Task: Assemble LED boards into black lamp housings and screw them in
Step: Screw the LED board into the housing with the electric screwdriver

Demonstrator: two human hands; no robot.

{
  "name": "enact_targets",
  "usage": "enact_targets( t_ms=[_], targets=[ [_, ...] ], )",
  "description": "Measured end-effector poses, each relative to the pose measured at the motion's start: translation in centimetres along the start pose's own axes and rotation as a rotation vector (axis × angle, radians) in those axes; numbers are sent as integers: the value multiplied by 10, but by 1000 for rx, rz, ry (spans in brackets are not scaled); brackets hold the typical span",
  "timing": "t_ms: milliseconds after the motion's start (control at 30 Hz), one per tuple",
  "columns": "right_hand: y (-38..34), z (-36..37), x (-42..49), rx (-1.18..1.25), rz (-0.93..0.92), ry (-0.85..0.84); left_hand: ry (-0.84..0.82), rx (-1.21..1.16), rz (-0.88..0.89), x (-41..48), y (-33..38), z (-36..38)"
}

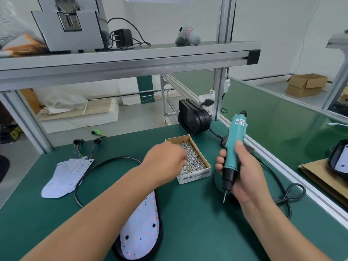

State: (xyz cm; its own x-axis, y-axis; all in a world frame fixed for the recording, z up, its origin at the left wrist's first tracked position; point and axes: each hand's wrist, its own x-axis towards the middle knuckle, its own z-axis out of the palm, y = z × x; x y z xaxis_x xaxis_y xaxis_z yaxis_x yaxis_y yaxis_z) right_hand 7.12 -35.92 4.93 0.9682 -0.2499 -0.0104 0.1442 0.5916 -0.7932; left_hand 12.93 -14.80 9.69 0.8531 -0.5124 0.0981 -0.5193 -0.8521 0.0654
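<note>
**Desk:** Where is the lamp in this frame?

**Photographer:** A black lamp housing (160, 233) lies flat on the green bench mat (197, 228) at the worker's near edge. A white LED board (141, 230) sits inside it, with red dots scattered over its face. The left forearm crosses above the housing's far end.

**Desk:** And the hands?

**Photographer:** The left hand (165, 161) reaches over an open cardboard box (195, 178) marked "SPRING BALANCER", just beyond the housing and heaped with small silver screws (194, 160). Its fingertips dip toward the screws but are blurred and turned away, so I cannot tell whether they pinch one. The right hand (243, 178) is wrapped firmly around a teal electric screwdriver (233, 144). It holds the tool right of the box, tilted slightly, with the bit pointing down.

**Desk:** What surrounds them?

**Photographer:** To the left lies a loose stack of LED boards (64, 178), with coloured wires (84, 149) at its far end. A black cable (88, 173) loops on the mat between that stack and the housing. A black box-shaped unit (194, 115) stands at the bench's far edge, behind the screw box. Past the aluminium rail on the right, a second housing (339, 159) rests on brown cardboard (316, 176). An aluminium shelf (131, 59) spans overhead.
</note>
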Motion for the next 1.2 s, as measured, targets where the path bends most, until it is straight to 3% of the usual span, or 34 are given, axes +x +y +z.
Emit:
enact_targets(
  t_ms=[233,467,867,1200],
  targets=[
    [-6,0,-2,-21,-40,-28,-187,190,-7,35,8,17],
    [-6,-2,1,-44,-31,-10,-224,187,-6,42,21,23],
    [-5,-3,1,-75,-34,-9,-131,-156,-92,39,11,28],
    [-2,-2,1,-90,-28,-22,-140,-211,-70,37,3,31]
  ],
)
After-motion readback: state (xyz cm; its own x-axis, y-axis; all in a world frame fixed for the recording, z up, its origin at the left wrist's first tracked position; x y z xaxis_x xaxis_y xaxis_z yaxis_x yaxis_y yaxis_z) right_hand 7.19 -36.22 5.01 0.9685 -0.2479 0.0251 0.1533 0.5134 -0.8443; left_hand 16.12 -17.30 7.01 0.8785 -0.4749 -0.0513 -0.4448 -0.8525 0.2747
